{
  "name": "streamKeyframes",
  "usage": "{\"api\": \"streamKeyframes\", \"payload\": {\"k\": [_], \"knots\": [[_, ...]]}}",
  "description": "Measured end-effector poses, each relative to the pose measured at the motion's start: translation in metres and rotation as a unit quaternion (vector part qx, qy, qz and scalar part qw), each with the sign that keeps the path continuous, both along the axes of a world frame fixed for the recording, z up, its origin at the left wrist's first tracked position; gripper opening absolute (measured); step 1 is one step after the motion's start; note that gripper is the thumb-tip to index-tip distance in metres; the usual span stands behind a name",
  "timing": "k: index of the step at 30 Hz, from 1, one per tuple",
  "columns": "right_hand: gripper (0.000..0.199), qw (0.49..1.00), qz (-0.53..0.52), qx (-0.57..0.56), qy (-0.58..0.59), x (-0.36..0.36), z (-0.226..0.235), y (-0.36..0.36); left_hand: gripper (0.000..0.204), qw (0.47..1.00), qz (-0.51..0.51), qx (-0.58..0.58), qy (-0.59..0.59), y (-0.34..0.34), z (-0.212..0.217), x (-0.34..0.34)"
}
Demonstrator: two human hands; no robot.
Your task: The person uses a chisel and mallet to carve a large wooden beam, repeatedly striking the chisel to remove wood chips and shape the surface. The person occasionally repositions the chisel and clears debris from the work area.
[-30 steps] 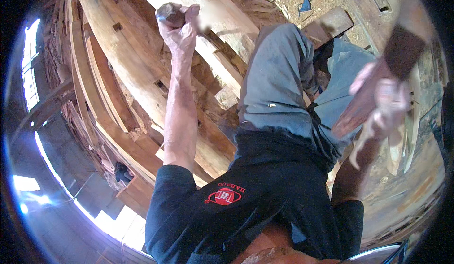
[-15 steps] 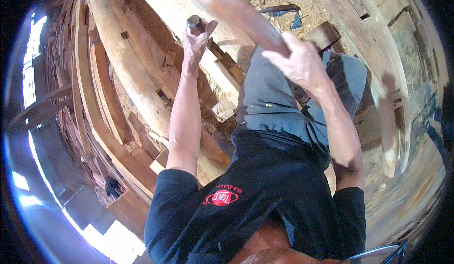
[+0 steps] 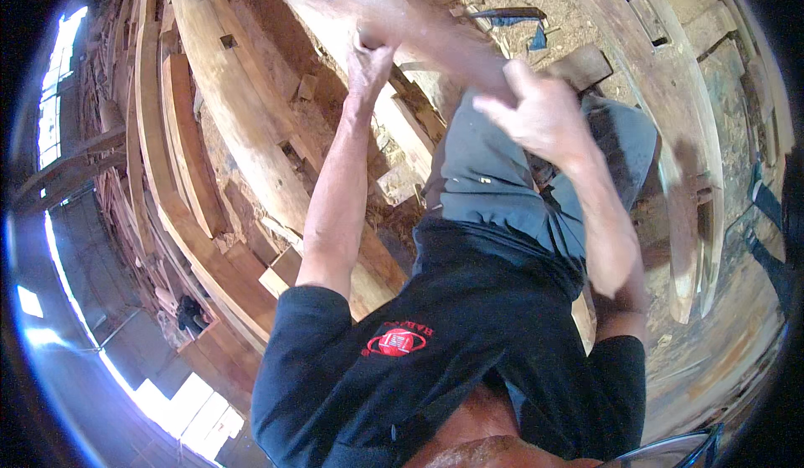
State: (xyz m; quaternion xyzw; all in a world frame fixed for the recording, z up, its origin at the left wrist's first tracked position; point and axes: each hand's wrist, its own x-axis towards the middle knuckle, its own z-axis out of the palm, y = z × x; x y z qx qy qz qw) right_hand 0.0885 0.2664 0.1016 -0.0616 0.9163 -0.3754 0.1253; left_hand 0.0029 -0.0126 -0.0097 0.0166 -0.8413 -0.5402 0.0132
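At 12 o'clock, top centre of the view, the left hand [image 3: 368, 59] sits at the end of a straight, fully extended bare arm that runs up from the black short sleeve at about 7 o'clock. Fingers are curled shut, fist-like, around something small — hidden by the hand, so I cannot tell what it is. The fist rests against the pale timber beam [image 3: 251, 124] that sweeps from 11 o'clock down toward centre.

Right hand [image 3: 540, 116] is at about 1 o'clock, arm bent sharply at the elbow, forearm rising from 4 o'clock. It wraps the lower end of a blurred wooden handle [image 3: 402, 15], fingers closed on it, thumb toward the camera. The handle streaks from the hand up toward 11 o'clock, passing just above the left fist; its head end is smeared and unreadable.

Both hands are close together, a little apart, not touching.

Below them — grey trousers [image 3: 502, 183] at centre, black shirt [image 3: 452, 367] with a red print at 6 o'clock. More curved beams stack at 9 o'clock. A notched plank [image 3: 662, 74] lies at 2 o'clock, wood chips and sawdust on the ground around it. A blue scrap [image 3: 536, 39] lies near 1 o'clock.
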Motion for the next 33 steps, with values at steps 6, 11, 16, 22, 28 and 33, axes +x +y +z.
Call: {"api": "streamKeyframes", "payload": {"k": [6, 11, 16, 22, 28, 33], "knots": [[0.049, 0.968, -0.162, -0.187, -0.046, 0.05, -0.075, 0.029, 0.015, 0.889, -0.349, -0.253, 0.154, 0.016, -0.04, 0.054], [0.03, 0.903, -0.29, -0.264, -0.174, 0.082, -0.055, 0.059, 0.024, 0.996, 0.031, 0.078, 0.021, 0.004, 0.015, -0.049], [0.021, 0.863, -0.353, -0.323, -0.161, 0.109, -0.055, 0.08, 0.036, 0.977, -0.092, -0.118, 0.15, -0.007, 0.069, -0.052], [0.026, 0.871, -0.353, -0.34, -0.017, 0.104, -0.036, 0.104, 0.02, 0.989, 0.033, 0.096, 0.111, -0.003, 0.038, -0.038], [0.048, 0.809, -0.225, -0.51, 0.189, 0.054, 0.012, 0.15, 0.026, 0.995, 0.01, 0.018, 0.094, 0.026, 0.015, -0.033], [0.044, 0.877, -0.172, -0.382, 0.235, 0.013, 0.03, 0.085, 0.027, 0.997, -0.038, -0.009, 0.065, 0.027, -0.036, -0.048]]}}
